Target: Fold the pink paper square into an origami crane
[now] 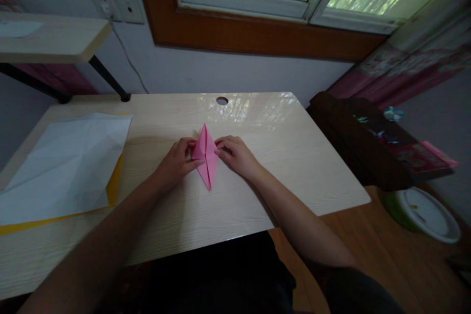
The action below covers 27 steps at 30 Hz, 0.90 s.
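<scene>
Between my hands, above the middle of the table, is a pink folded origami paper (208,163). It has a long diamond shape, one point away from me and one toward me, with a slit down its centre. My left hand (180,158) pinches its left corner, the thumb lying on the front face. On the opposite side, my right hand (235,153) grips the right corner between thumb and fingers. The parts of the fingers behind the paper are hidden.
Large white sheets (69,157) lie over yellow paper (115,184) on the left of the pale wooden table (265,176). A raised shelf (55,39) on black legs stands back left. Near the back edge is a round cable hole (222,101). A dark cabinet (353,142) stands right.
</scene>
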Each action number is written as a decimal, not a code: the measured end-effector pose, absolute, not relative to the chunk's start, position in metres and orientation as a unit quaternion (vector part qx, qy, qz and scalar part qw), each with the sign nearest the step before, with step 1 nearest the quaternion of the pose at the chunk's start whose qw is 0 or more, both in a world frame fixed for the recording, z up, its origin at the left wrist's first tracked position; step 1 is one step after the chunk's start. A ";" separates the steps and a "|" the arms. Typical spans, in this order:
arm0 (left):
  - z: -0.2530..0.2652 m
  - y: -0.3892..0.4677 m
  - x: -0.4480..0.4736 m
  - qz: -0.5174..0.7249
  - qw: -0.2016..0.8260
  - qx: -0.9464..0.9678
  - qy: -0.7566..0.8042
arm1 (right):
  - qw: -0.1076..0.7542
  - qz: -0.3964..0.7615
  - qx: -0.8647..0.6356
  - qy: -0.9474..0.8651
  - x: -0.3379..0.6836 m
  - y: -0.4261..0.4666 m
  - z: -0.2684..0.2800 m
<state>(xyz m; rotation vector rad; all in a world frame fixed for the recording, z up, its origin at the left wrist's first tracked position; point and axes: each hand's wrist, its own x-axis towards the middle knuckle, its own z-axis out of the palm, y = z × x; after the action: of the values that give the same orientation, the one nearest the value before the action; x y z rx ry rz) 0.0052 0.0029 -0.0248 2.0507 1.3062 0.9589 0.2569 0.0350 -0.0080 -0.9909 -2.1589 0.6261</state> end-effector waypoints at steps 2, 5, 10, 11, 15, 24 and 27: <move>-0.023 0.003 0.006 0.355 0.276 0.751 0.483 | 0.338 0.230 -0.376 -0.831 0.256 0.035 -0.008; -0.021 0.003 0.007 0.347 0.229 0.759 0.501 | 0.334 0.247 -0.385 -0.824 0.256 0.034 -0.006; -0.017 0.004 0.008 0.343 0.172 0.788 0.481 | 0.362 0.313 -0.389 -0.787 0.257 0.032 -0.006; -0.016 0.004 0.008 0.347 0.179 0.786 0.480 | 0.373 0.323 -0.387 -0.779 0.257 0.031 -0.006; -0.010 0.003 0.009 0.355 0.214 0.769 0.487 | 0.415 0.325 -0.368 -0.766 0.255 0.030 -0.005; -0.013 -0.001 0.016 0.468 0.443 0.621 0.446 | 0.466 0.423 -0.356 -0.691 0.255 0.031 -0.010; -0.014 -0.004 0.021 0.494 0.513 0.565 0.417 | 0.449 0.508 -0.359 -0.642 0.253 0.031 -0.015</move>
<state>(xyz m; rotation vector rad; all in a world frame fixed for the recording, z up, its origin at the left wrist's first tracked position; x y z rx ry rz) 0.0207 -0.0042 -0.0136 1.3589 1.0027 1.1886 0.2532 0.0311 -0.0149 -0.8892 -1.5874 1.2557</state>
